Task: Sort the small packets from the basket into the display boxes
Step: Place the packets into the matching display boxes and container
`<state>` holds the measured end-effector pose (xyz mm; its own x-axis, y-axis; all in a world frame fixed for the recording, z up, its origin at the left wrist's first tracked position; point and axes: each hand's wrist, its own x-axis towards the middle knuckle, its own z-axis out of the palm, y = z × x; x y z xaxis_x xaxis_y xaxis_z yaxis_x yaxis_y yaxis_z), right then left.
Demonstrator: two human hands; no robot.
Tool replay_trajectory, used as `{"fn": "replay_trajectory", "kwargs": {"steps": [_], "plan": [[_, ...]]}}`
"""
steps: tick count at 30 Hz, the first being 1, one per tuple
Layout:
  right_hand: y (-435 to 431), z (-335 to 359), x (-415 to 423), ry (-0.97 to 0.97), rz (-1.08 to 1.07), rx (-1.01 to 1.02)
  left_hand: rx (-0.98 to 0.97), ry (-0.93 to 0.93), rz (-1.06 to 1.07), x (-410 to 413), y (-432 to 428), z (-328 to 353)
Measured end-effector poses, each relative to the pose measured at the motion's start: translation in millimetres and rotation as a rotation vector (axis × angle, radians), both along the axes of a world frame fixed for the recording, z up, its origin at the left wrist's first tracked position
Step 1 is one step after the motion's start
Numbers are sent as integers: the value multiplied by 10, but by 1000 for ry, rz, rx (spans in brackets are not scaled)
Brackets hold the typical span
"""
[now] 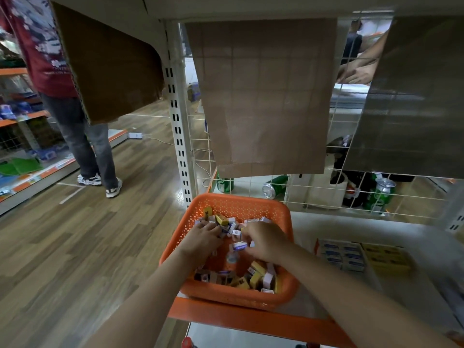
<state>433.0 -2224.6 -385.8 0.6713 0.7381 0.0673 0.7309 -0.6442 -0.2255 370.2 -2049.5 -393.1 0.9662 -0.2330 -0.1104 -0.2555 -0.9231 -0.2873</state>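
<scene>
Orange perforated plastic basket point(238, 204) loaded with small yellow and white packets point(256, 273), cardboard display boxes point(316, 248) part-filled, much unsorted; right hand point(266, 241) pinches white-blue packet point(238, 246), left hand point(203, 237) grip unclear.

The basket point(238, 204) sits on the shelf point(326, 222) at its 9 o'clock end, against the front edge. Small packets point(256, 275) lie in it, heaped at 12 and 6 o'clock. Two display boxes point(317, 247) rest side by side on the shelf at the basket's 3 o'clock. A wire grid point(313, 189) stands at 12 o'clock, with drink cans point(381, 194) behind it.
</scene>
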Motion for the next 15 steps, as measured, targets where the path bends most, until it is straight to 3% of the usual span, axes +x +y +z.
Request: {"fn": "replay_trajectory", "kwargs": {"steps": [3, 7, 10, 15], "plan": [[-205, 76, 67, -57, 1, 13, 116, 33, -53, 101, -36, -43], [-447, 165, 126, -115, -13, 54, 165, -80, -200, 110, -101, -16], [-597, 221, 144, -182, -15, 43, 51, -209, -257, 134, -117, -22], [-832, 301, 149, -177, -73, 102, -94, -49, 7, 157, -297, 71]]}}
